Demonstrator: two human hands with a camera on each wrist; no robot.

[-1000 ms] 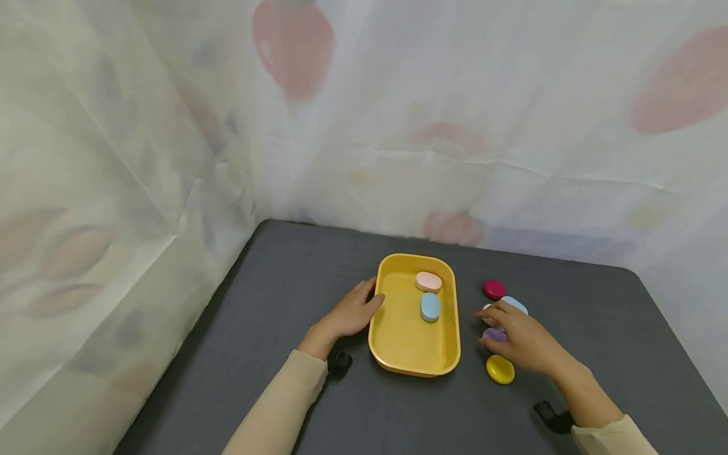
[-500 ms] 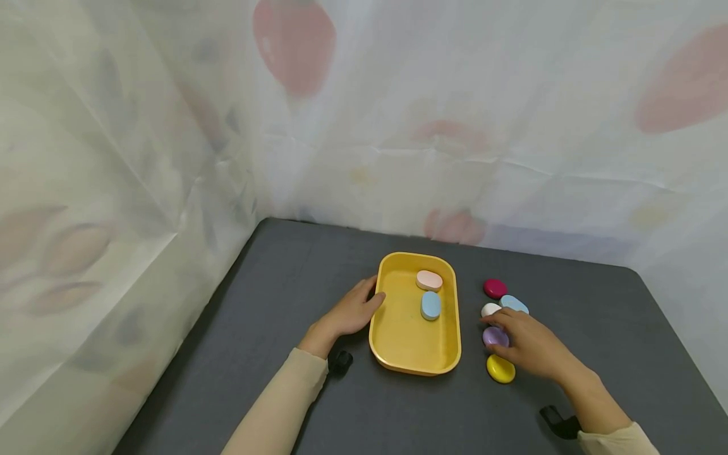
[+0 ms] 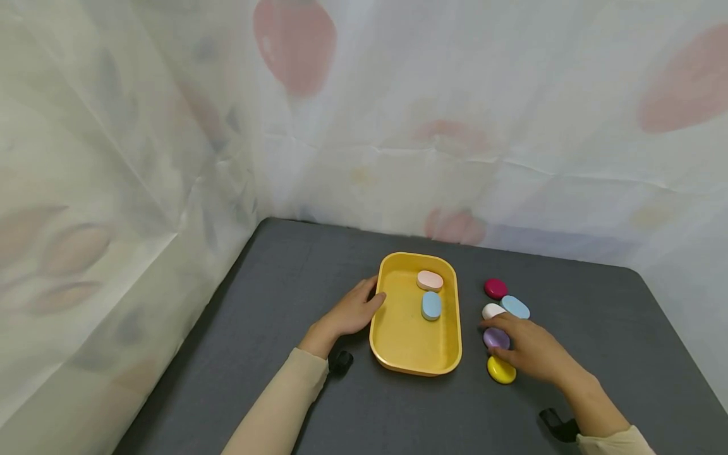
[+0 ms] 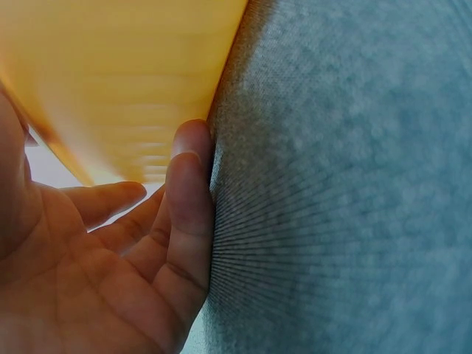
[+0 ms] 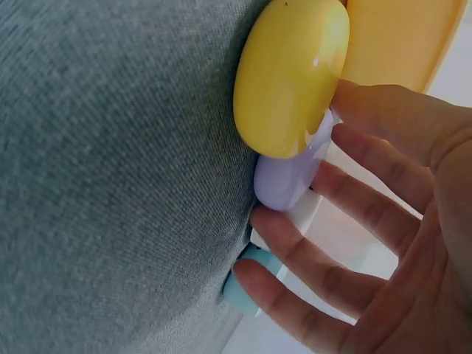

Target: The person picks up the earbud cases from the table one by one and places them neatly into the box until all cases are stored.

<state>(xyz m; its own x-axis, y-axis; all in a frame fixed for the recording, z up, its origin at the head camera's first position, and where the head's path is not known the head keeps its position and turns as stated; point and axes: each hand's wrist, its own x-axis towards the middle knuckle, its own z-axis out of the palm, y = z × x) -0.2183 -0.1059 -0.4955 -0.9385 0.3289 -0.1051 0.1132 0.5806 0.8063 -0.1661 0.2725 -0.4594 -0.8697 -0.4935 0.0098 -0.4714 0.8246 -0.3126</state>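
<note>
one yellow tray (image 3: 406,347) sits gripped by the left hand (image 3: 348,311); beside it on the bench (image 3: 318,253), the right hand (image 3: 534,349) straddles a purple piece (image 3: 497,338), whether gripped, impossible to tell; seemingly a pick-up, next calling for a pinch clear of the yellow piece (image 3: 502,371).

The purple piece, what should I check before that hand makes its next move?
1. Tray steadied: ok, the left hand has its thumb over the yellow tray rim.
2. Room inside: ok, the pink piece and blue piece leave the near end bare.
3. Right hand at the purple piece: ok.
4. Firm grip: cannot tell.
5. Space around it: not ok, the white piece and yellow piece crowd it.
</note>
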